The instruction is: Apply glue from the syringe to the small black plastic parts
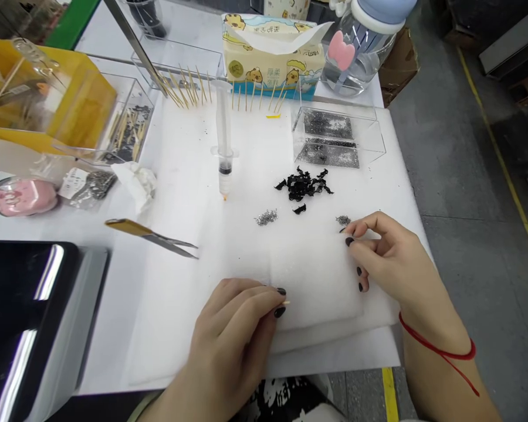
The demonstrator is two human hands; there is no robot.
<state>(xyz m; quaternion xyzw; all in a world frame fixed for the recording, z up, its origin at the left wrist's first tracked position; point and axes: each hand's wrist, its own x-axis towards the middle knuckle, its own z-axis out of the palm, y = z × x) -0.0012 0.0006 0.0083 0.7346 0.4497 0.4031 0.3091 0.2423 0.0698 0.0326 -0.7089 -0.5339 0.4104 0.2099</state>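
My left hand (237, 337) is closed near the front of the white foam sheet (180, 316), pinching a thin pale stick (286, 302) whose tip shows between the fingertips. To the right, my right hand (385, 249) has thumb and index finger pressed together at the edge of the upper foam piece (317, 275); what they hold, if anything, is too small to name. Just beyond those fingertips lies a small pile of dark grey bits (343, 220). A similar pile (266, 217) lies further left, and black curled pieces (303, 184) are heaped behind both.
Tweezers (152, 236) and a syringe (224, 140) lie on the left half. Several sticks stand upright before a tissue pack (273, 58). A clear acrylic box (369, 138) is behind right, a yellow bin (83, 99) back left, a black-topped device (22, 316) front left.
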